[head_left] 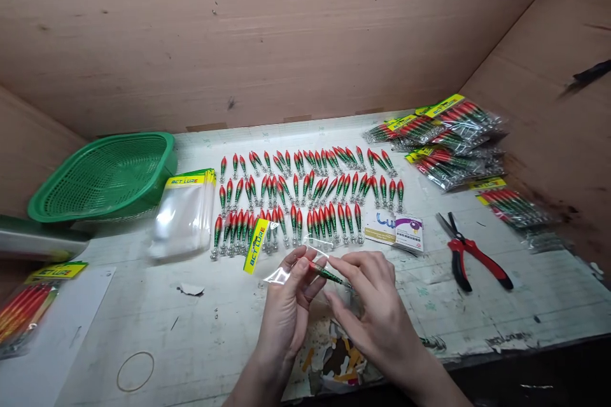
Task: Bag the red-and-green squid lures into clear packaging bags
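My left hand [289, 302] is closed around a clear plastic bag [278, 275] with a yellow "BCT LURE" header [256, 246], which points up and to the left. A red and green fishing lure [327, 273] lies slanted between my two hands, its red end by the left fingers. My right hand [375, 305] is bent about the lure's hook end, index finger by the edge of the clear plastic. The right fingers partly hide the hooks. Beyond the hands, loose lures [329, 219] of the same kind lie in three rows.
A green basket [102, 172] and a stack of unfilled header bags [184, 216] lie left. Packed lures [449, 140] are piled at back right, near red-handled pliers [461, 254] and small cards [396, 232]. Orange lures in a bag [28, 311] and a rubber band [135, 371] lie front left.
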`<state>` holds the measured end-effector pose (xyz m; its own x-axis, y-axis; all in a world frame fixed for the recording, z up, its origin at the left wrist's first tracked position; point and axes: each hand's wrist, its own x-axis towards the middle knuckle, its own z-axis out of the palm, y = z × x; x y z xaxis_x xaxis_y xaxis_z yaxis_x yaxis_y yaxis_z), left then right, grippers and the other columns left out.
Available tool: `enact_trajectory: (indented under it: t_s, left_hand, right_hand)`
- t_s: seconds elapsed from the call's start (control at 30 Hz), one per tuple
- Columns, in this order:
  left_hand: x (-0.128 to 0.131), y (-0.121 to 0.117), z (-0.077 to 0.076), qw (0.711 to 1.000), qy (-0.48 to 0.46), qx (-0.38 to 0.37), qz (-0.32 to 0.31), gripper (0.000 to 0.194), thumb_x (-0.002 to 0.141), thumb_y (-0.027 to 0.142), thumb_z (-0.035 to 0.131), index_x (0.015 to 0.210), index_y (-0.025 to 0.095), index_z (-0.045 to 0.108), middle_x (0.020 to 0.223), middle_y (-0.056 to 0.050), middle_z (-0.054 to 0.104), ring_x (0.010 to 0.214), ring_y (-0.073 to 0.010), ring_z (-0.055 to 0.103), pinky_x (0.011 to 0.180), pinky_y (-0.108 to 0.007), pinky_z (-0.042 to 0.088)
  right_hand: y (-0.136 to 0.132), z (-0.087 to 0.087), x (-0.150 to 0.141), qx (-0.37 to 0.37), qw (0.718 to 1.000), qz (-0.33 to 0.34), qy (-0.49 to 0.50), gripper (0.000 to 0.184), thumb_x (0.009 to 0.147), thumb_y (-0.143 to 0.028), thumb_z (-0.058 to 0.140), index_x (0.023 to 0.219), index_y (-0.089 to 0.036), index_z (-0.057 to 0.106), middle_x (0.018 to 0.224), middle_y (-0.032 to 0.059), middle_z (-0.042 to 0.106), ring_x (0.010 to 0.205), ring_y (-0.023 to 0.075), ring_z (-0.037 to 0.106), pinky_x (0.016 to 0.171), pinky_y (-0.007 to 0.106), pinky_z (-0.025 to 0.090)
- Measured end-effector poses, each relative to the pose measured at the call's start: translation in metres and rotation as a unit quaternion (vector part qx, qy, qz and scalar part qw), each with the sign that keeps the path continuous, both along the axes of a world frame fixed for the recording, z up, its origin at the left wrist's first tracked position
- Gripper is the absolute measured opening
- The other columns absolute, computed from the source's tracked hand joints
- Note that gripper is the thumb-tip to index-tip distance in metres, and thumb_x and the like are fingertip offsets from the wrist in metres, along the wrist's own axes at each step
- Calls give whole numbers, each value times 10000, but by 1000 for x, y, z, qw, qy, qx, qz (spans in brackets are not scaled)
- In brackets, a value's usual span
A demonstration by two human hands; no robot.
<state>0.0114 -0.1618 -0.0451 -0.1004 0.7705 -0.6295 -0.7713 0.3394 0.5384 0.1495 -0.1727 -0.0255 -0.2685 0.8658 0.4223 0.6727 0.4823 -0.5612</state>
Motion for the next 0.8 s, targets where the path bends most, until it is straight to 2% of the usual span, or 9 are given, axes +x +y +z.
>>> enact_trajectory:
  t_s: [0.1,0.23,0.37,0.47,0.53,0.6,0.7,0.8]
  left_hand:
    - [-1,4,1,1000,4,-22,14,192,748,90,706,916,153,639,942,-61,737,827,-168,717,659,-221,585]
    - [-1,5,4,999,5,-33,7,183,778,78,673,938,153,626,972,-76,733,860,-176,716,702,-241,593]
    - [2,2,5,999,-21,-17,-38,278,722,114,740,966,161,617,992,-75,732,831,-181,718,693,-251,591]
    - [4,1,4,998,-32,-2,-54,350,661,130,791,958,159,609,897,-54,739,761,-162,715,657,-229,577]
    - [5,2,3,998,-28,-2,-48,347,659,128,791,949,157,604,817,-41,734,742,-157,712,644,-222,571]
    - [5,3,3,999,-24,-8,-39,317,681,116,771,945,158,601,820,-41,734,765,-164,714,656,-232,577]
    - [5,5,5,999,-23,-14,-30,259,727,74,717,942,159,600,895,-49,736,766,-150,714,655,-223,578]
    - [8,4,6,999,-25,-32,-24,219,768,39,661,944,157,601,917,-59,735,752,-137,714,644,-209,576]
  right_hand:
    - [-8,0,14,15,1000,-14,21,403,827,-156,587,1226,-187,538,1023,110,583,971,247,547,805,399,461]
    - [-13,-3,22,-38,993,-15,111,210,861,-126,552,1055,-195,593,859,67,605,789,176,599,663,293,520]
    - [-12,-3,16,-40,990,-6,137,209,883,-120,538,1066,-183,618,830,69,603,753,156,606,623,262,530]
    - [-12,-1,15,-31,992,3,122,251,876,-143,567,1119,-182,618,819,63,588,762,156,605,636,261,536]
    - [-13,-1,19,-60,991,2,116,306,857,-189,609,1163,-191,593,794,43,575,709,147,588,609,254,532]
    - [-16,-2,24,-102,986,-7,131,339,844,-209,626,1177,-205,563,788,24,574,658,133,574,578,240,525]
    - [-22,-6,32,-145,973,-22,181,257,847,-187,611,1094,-220,548,821,16,589,680,126,600,592,220,531]
    - [-27,-8,33,-166,969,-2,185,203,829,-213,645,987,-215,519,814,11,566,685,126,598,608,223,535]
